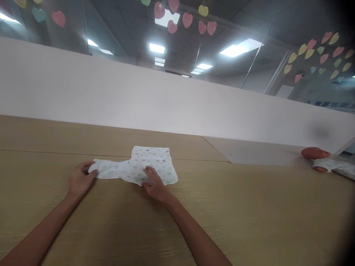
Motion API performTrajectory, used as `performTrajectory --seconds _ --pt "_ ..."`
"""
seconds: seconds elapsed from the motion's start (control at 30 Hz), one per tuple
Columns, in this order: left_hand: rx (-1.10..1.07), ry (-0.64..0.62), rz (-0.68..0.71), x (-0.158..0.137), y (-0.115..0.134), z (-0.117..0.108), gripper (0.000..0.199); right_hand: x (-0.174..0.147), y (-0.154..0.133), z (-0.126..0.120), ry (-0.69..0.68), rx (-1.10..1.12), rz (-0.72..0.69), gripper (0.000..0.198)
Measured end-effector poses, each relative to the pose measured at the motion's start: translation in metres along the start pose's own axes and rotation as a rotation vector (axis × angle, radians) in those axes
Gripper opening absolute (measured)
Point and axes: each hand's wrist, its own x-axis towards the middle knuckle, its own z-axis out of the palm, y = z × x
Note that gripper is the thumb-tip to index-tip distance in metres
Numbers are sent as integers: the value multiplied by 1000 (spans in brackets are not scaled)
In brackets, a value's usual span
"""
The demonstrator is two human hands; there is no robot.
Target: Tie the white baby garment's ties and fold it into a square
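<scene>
A small white baby garment (151,157) with a tiny dark print lies flat on the wooden table, its wide part on the right and a narrow sleeve- or leg-like strip reaching left. At the strip's left end, my left hand (80,180) is closed, with thumb and fingers on the fabric's edge. My right hand (155,186) is on the near edge of the wide part, fingers bent over the cloth and thumb at its border. Part of the print is covered by that hand.
The wooden tabletop (263,207) meets a low white partition (166,99) at the back. A grey panel (255,150) is set into the table at back right. At the far right lies a reddish-brown doll-like object (314,152) beside pale patterned cloth (344,168). Heart-shaped notes (187,20) hang on the glass above.
</scene>
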Motion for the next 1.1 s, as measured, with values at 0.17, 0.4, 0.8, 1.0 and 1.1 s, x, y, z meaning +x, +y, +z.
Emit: performTrajectory --seconds 0.17,0.4,0.8,1.0,1.1 --pt "-267 129 -82 -5 23 19 46 1 -11 -9 167 22 6 27" --pt "-396 -7 112 -35 113 69 42 7 6 -46 625 358 186 16" --pt "-185 -275 491 -82 151 152 18 3 22 -66 760 641 268 11" --pt "-190 -361 511 -90 159 156 20 2 22 -65 692 576 302 13" --pt "-199 -476 604 -86 153 137 37 1 21 -70 650 447 302 16"
